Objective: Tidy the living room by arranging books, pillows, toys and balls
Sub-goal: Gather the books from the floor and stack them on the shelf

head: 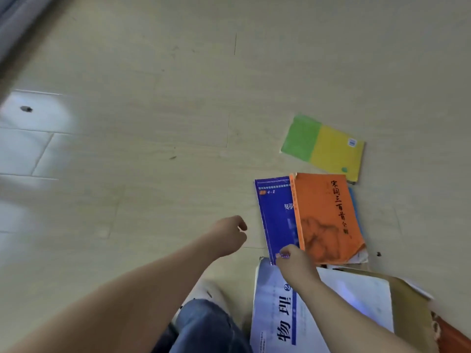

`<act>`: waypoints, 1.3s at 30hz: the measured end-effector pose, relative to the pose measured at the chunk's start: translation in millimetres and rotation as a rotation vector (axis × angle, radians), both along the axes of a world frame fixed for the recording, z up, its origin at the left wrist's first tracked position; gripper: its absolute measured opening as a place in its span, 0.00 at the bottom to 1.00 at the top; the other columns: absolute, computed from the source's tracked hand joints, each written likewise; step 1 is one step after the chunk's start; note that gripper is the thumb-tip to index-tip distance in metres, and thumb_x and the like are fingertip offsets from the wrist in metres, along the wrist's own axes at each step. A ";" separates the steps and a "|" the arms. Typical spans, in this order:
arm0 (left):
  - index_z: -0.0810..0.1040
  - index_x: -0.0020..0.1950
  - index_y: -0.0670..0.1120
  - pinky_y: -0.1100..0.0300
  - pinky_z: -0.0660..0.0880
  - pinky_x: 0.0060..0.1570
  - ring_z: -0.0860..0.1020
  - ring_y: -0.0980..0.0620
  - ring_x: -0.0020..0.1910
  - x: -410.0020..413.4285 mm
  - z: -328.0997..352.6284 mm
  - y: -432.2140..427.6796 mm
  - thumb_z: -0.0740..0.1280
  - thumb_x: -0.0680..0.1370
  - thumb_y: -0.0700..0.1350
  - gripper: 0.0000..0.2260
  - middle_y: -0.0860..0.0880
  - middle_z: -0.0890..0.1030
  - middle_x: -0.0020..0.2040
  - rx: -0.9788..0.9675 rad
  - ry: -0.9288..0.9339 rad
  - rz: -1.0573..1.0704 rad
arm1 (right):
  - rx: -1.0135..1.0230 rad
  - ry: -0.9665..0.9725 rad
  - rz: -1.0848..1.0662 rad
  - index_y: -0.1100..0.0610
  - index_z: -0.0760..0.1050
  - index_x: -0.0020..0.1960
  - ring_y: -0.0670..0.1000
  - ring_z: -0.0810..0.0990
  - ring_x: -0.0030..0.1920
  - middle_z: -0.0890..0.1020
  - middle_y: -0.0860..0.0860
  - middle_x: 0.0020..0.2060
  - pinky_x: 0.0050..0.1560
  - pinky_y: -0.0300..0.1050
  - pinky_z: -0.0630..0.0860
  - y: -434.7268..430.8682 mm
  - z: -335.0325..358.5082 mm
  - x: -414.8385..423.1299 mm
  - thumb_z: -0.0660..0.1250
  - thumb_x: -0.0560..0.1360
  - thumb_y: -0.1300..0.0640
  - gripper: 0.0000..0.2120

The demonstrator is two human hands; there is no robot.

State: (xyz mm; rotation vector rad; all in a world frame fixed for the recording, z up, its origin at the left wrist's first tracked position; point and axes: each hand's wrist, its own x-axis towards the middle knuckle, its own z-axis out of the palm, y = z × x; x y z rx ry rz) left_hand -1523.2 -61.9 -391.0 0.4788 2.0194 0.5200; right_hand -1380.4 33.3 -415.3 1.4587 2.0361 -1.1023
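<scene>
Head view, looking down at the floor [153,98], which is pale wood-look planks. In the far left corner a grey furniture edge [15,19] cuts across, too blurred to name. Below it a bright patch of light [38,138] lies on the boards, with a small dark speck [26,109] in it. From there, open floor runs across to the middle and far beyond the books.

The left hand [229,235] hangs over the boards with its fingers loosely curled, holding nothing. It is just left of the books and apart from them. Under that arm are a knee in jeans [204,327] and a white shoe [204,291].

The two hands are apart. The right hand [293,263] pinches the near left corner of the blue book [276,215]. That book lies flat on the floor, its long axis running away from the person and leaning a little left at the far end. The orange book [328,217] lies on its right half with the same heading, its title running down the right side, so it weighs on the blue one.

Nearer the person, a white textbook [275,322] touches or slips under the blue book's near edge. Beside it are a white sheet [356,296] and a brown envelope [407,301], crowding the near right. Farther off to the right, a green-and-yellow book [323,149] lies alone and skewed, its long axis crosswise. Its near corner is close to the orange book's far edge.
</scene>
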 end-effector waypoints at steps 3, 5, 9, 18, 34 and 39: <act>0.74 0.61 0.43 0.63 0.68 0.33 0.72 0.50 0.38 3.3 -29.3 4.8 0.60 0.78 0.38 0.13 0.45 0.77 0.45 0.029 -0.178 0.241 | 0.086 -0.085 -0.008 0.56 0.68 0.66 0.56 0.76 0.55 0.72 0.54 0.62 0.53 0.49 0.74 14.4 -22.9 -4.3 0.61 0.77 0.57 0.18; 0.74 0.60 0.43 0.64 0.65 0.29 0.70 0.53 0.33 5.9 -42.1 3.6 0.60 0.77 0.38 0.12 0.49 0.73 0.37 0.024 -0.255 0.322 | 0.141 -0.115 0.025 0.55 0.65 0.70 0.57 0.73 0.59 0.69 0.55 0.65 0.55 0.47 0.71 25.1 -27.0 -9.5 0.60 0.77 0.58 0.21; 0.75 0.58 0.44 0.64 0.67 0.32 0.73 0.51 0.39 -10.0 -60.7 10.7 0.60 0.78 0.39 0.11 0.50 0.74 0.40 0.063 -0.308 0.400 | 0.277 -0.162 0.095 0.53 0.65 0.70 0.58 0.67 0.65 0.67 0.55 0.68 0.62 0.48 0.66 53.4 -38.3 -35.7 0.59 0.77 0.57 0.22; 0.74 0.60 0.45 0.63 0.68 0.33 0.72 0.54 0.36 -79.0 -76.7 84.0 0.60 0.78 0.40 0.12 0.52 0.73 0.39 0.132 -0.183 0.370 | 0.459 -0.026 0.205 0.55 0.65 0.70 0.56 0.65 0.67 0.67 0.53 0.69 0.65 0.47 0.64 132.0 -51.9 -134.9 0.59 0.78 0.57 0.20; 0.71 0.64 0.54 0.54 0.68 0.62 0.66 0.49 0.64 -144.4 -125.6 135.1 0.66 0.76 0.48 0.17 0.52 0.60 0.59 0.079 -0.199 0.433 | 0.698 -0.290 0.334 0.66 0.62 0.67 0.62 0.75 0.55 0.69 0.62 0.60 0.42 0.47 0.69 203.9 -104.5 -227.9 0.59 0.79 0.51 0.24; 0.71 0.62 0.50 0.57 0.68 0.58 0.68 0.52 0.59 -152.3 -122.8 127.0 0.65 0.78 0.46 0.13 0.49 0.62 0.63 0.178 -0.317 0.484 | 0.687 -0.211 0.392 0.68 0.71 0.57 0.62 0.80 0.51 0.77 0.63 0.52 0.41 0.48 0.71 214.7 -99.0 -236.5 0.56 0.76 0.70 0.11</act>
